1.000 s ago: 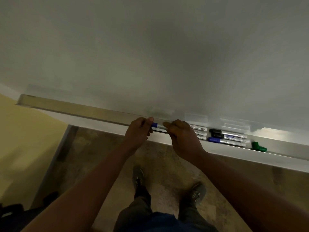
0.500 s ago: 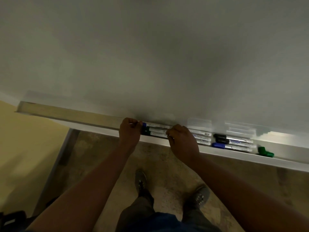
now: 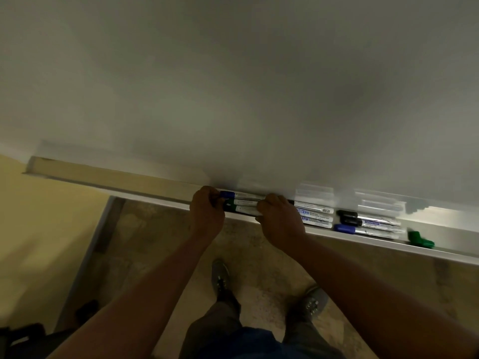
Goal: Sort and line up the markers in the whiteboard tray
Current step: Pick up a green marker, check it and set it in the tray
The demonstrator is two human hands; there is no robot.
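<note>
A long metal whiteboard tray runs under the whiteboard. Between my hands lies a group of three markers: one with a blue cap at the back, two with green caps in front. My left hand presses against their cap ends, fingers curled. My right hand covers their right ends, fingers closed on the barrels. To the right lies a second group of markers, then a third group with black and blue caps. A loose green piece sits at the far right.
The tray's left stretch holds nothing. Below are a mottled floor, my two shoes and a yellowish wall at the left. A dark object lies at the bottom left.
My left hand slid left along the tray to the cap ends. The three markers now lie side by side between both hands. The view shifted slightly.
</note>
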